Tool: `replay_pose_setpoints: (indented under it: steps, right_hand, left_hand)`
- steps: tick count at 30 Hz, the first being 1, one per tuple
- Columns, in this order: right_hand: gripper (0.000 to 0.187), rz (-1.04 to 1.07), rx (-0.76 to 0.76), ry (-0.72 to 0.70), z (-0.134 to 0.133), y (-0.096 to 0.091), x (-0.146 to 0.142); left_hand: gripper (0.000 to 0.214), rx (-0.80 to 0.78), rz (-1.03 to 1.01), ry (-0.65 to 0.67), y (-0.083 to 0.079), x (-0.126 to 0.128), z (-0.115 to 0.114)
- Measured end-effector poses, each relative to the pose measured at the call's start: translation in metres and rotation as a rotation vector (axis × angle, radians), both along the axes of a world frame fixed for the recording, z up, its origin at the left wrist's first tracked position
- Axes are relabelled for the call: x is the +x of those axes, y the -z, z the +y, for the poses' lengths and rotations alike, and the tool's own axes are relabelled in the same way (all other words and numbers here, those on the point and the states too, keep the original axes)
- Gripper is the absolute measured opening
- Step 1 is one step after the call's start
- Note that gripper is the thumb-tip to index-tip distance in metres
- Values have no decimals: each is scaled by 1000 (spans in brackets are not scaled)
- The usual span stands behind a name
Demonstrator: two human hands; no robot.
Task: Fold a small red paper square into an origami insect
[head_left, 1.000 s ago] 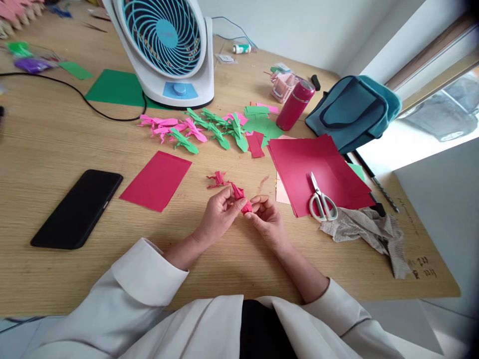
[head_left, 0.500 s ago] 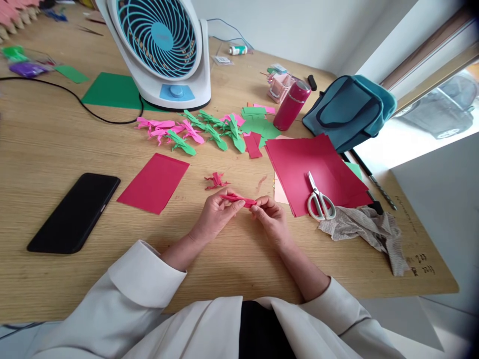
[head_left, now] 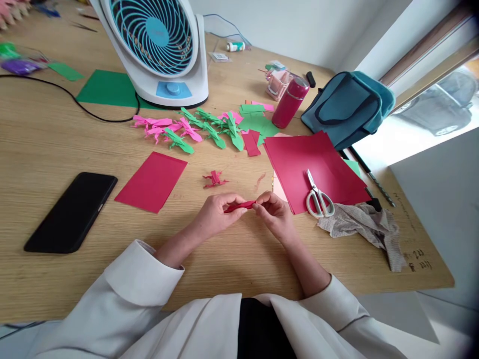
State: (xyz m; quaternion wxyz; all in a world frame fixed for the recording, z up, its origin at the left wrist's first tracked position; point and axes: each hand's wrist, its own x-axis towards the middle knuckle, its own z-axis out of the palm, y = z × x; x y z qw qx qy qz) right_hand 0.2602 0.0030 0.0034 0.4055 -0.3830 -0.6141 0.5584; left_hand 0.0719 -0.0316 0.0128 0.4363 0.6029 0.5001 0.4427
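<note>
Lying toward the desk's near edge is a phone; then come a red sheet and a red figure. Between the near and far edges, your left hand pinches one end of the folded paper; your right hand clamps its other end. Scissors lie on the red stack, a cloth toward the near right corner.

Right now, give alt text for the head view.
A person's left hand and right hand hold folded red paper over a wooden table. Beyond lie a small red figure and pink and green paper figures; scissors rest on red sheets.
</note>
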Motion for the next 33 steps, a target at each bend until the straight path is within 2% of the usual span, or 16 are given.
replay_pose_setpoints:
  steps: [3,9,15,18,24,28,33]
  right_hand:
    - [25,-19,-2,-32,-2,2,-2]
    - [28,12,-66,-13,-4,-5,-7]
    - [26,14,-45,-6,-7,-2,-8]
    - [25,8,-38,-17,-8,-1,-9]
    - [27,15,-102,-54,-6,-8,-6]
    - [24,25,-88,-104,-1,-12,-1]
    - [23,-24,-86,-269,1,-15,5]
  left_hand:
    - [14,60,31,-7,-1,3,-2]
    - [16,-88,-99,-16,-2,7,-3]
    - [10,5,-63,-67,-2,10,-4]
    - [13,-15,-79,-71,-3,11,-4]
    - [23,-265,-172,55,-1,4,-1]
    - [29,-395,-194,154,-2,0,0]
    - [24,-345,-73,200,-11,-2,0]
